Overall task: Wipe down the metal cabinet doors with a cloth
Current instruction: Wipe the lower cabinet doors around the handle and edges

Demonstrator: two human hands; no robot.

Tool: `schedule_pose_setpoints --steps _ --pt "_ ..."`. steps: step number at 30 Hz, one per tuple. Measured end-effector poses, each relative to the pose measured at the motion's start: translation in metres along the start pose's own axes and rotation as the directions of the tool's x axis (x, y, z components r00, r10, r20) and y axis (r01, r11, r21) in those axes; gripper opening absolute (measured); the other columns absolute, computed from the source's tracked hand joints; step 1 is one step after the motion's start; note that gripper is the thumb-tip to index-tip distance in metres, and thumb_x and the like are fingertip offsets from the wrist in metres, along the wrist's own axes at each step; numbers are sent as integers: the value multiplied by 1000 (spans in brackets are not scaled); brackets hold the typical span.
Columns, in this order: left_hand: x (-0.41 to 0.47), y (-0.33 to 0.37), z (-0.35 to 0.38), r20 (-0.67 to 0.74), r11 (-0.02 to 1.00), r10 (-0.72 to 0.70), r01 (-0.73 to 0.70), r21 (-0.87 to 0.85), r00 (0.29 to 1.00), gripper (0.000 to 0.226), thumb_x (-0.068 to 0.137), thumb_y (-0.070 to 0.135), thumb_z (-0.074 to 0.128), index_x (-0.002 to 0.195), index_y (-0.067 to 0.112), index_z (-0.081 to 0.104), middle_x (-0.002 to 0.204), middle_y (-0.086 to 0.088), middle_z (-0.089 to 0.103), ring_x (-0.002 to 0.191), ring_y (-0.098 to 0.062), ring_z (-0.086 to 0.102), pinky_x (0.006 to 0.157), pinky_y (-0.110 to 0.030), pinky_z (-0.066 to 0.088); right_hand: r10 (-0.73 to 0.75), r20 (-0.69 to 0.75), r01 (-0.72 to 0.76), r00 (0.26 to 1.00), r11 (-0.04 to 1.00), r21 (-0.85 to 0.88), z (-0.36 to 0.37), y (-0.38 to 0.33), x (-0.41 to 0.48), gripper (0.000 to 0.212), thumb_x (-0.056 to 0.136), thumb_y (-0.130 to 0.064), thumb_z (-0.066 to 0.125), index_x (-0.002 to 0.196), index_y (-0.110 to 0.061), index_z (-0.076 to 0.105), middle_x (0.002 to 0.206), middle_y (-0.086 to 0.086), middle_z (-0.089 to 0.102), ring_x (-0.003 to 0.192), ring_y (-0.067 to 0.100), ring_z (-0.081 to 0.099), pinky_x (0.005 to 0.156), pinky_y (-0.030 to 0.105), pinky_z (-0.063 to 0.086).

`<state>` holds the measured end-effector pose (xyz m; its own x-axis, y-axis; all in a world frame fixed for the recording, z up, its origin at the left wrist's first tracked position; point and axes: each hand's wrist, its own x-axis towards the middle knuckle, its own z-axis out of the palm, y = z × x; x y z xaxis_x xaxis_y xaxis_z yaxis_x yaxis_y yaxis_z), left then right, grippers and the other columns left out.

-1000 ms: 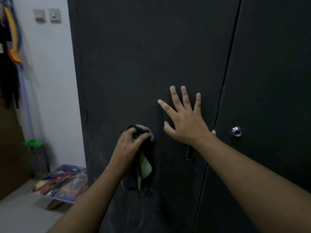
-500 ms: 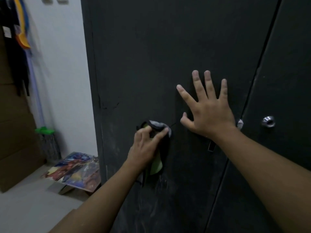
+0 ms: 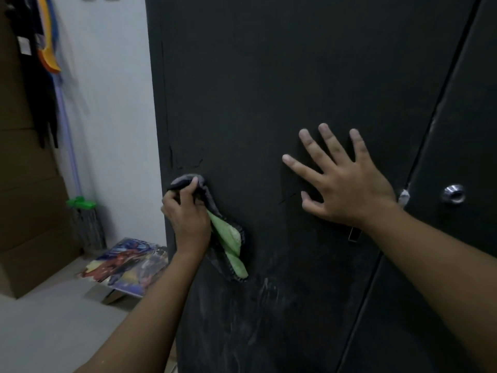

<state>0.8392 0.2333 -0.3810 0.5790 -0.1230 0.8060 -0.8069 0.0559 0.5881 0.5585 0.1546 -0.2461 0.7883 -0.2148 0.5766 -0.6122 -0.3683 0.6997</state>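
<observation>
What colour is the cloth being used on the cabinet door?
The cloth is dark grey with a light green side, best seen in the head view.

Left hand [image 3: 187,220] grips a grey-and-green cloth [image 3: 226,239] against the left cabinet door [image 3: 269,76], near its left edge — the cloth's green end hangs down below the hand. Right hand [image 3: 347,187] lies flat on the same door, fingers spread, just beside the seam with the right cabinet door [image 3: 462,265]. A round metal lock [image 3: 454,194] sits on the right door. Pale dusty streaks low on the left door. Left of the cabinet — a white wall [image 3: 113,103], a green-headed broom [image 3: 82,211], a colourful printed board [image 3: 129,265] on the floor.
</observation>
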Motion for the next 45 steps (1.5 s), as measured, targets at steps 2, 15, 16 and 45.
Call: schedule_pose_setpoints --steps 2,15,16,45 --pt "-18 -15 -3 63 1000 8 -9 19 998 37 94 6 48 129 18 52 116 -30 45 101 -38 43 91 -47 38 -30 4 30 1000 1000 -11 1 1 0 74 95 -62 27 161 -34 14 169 14 0 155 41 3 116 70 12" --pt "13 -26 -18 -32 967 -233 229 -113 972 24 101 9 50 124 6 56 117 -16 43 99 -2 33 93 -16 31 -20 7 20 1000 1000 -15 3 0 -1 69 97 -59 27 161 -35 16 169 15 1 154 43 2 115 72 11" --pt "16 -24 -16 -66 963 -249 240 -121 966 24 101 10 49 124 7 56 117 -16 44 100 -4 34 94 -19 32 -17 5 17 1000 1000 -15 4 -1 0 69 97 -58 27 161 -35 16 169 15 1 154 43 2 115 72 11" --pt "-18 -49 -40 160 987 -156 158 0 975 34 99 1 52 132 4 60 114 -11 45 102 -17 44 91 -20 33 25 -13 -25 1000 999 34 9 -13 -2 71 94 -48 34 161 -30 19 168 18 -1 153 46 1 114 73 9"
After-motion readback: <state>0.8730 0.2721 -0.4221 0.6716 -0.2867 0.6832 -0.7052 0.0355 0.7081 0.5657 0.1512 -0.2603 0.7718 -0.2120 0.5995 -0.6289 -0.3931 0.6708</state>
